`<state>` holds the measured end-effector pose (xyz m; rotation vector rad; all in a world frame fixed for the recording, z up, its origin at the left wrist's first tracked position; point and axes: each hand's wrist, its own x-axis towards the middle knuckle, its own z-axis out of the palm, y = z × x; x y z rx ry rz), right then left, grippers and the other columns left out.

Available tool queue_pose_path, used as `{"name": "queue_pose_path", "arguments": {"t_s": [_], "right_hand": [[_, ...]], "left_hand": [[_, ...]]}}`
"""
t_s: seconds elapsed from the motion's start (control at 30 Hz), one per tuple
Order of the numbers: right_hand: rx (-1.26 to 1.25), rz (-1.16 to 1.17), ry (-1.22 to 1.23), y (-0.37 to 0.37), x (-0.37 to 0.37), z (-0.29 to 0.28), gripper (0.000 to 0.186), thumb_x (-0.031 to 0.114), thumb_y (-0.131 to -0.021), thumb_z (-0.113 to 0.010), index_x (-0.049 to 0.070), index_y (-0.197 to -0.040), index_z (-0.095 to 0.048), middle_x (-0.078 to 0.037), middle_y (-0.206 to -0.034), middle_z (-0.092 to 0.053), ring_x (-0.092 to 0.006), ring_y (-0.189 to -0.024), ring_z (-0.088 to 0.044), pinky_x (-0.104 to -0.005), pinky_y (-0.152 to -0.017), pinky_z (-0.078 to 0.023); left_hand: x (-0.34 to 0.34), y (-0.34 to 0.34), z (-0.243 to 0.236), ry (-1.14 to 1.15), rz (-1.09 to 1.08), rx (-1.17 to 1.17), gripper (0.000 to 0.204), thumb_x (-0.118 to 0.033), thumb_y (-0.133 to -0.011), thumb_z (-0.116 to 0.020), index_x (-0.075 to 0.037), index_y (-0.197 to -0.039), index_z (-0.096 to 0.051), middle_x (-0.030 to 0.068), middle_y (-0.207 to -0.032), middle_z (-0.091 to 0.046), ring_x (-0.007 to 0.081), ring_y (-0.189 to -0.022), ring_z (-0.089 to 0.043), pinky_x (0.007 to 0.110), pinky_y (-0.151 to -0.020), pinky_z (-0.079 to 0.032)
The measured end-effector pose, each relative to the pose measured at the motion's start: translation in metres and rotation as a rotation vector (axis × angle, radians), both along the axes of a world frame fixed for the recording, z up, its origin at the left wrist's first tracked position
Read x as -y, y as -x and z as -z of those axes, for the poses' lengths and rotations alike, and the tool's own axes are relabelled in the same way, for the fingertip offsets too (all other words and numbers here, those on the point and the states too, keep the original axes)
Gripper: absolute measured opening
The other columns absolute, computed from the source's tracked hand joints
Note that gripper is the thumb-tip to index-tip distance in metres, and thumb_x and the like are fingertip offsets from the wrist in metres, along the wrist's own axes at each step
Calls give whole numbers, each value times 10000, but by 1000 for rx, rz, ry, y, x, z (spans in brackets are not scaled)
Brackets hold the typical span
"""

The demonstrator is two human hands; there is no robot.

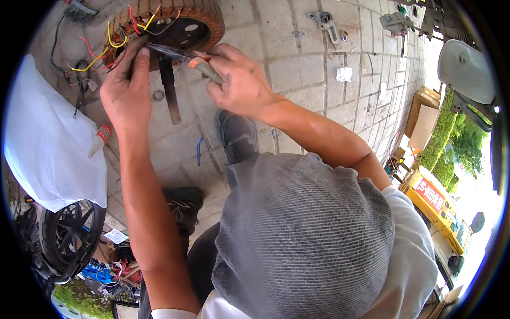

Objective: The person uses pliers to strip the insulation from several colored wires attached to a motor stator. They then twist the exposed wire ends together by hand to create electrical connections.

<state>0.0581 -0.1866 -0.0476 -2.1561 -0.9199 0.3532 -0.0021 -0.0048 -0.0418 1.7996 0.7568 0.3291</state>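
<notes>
At the top, a hub motor wheel (204,29) with a rusty winding and loose yellow and red wires (85,68) rests upright or tilted, which I cannot tell, with a dark axle bar (170,90) reaching downward. My left hand (127,90) is closed at the wheel, thumb and fingers pinched on a dark cable (139,43). My right hand (239,82) grips pliers (204,68) with orange and grey handles, their metal jaws meeting the cable by my left fingertips. A small metal ring (158,95) lies below the wheel.
Paving holds a metal bracket (324,24), white scrap (343,74) and blue hex key (199,151). Left are a white sheet (48,138), glue tube (100,139), black spoked wheel (71,239) and clutter. Right are cardboard (422,125) and a yellow object (435,212).
</notes>
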Motion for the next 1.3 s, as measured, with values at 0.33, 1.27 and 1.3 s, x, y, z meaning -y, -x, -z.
{"name": "queue_pose_path", "arguments": {"t_s": [0.33, 1.27, 1.3], "right_hand": [[156, 13, 35, -1, -1, 9, 386, 83, -683, -625, 21, -1064, -643, -138, -1016, -574, -300, -930, -569, -385, -793, -502], [425, 87, 17, 11, -38, 26, 396, 96, -686, -598, -10, -1066, -630, -167, -1214, -443, -352, -1079, -414, -488, -878, -332], [408, 81, 11, 12, -37, 26, 395, 88, -685, -599, -7, -1068, -630, -167, -1217, -441, -351, -1084, -414, -487, -882, -332]], "left_hand": [[-7, -2, 20, 313, 6, 22, 208, -151, -898, -638, -44, -1075, -665, -46, -684, -542, 16, -562, -399, 185, -478, -269], [1, -2, 34, 307, -103, 223, 114, -73, -916, -594, 11, -972, -648, -16, -774, -605, 55, -664, -486, 205, -599, -386], [0, -2, 34, 313, -93, 218, 116, -72, -917, -591, 11, -974, -648, -16, -774, -604, 56, -664, -485, 206, -601, -388]]}}
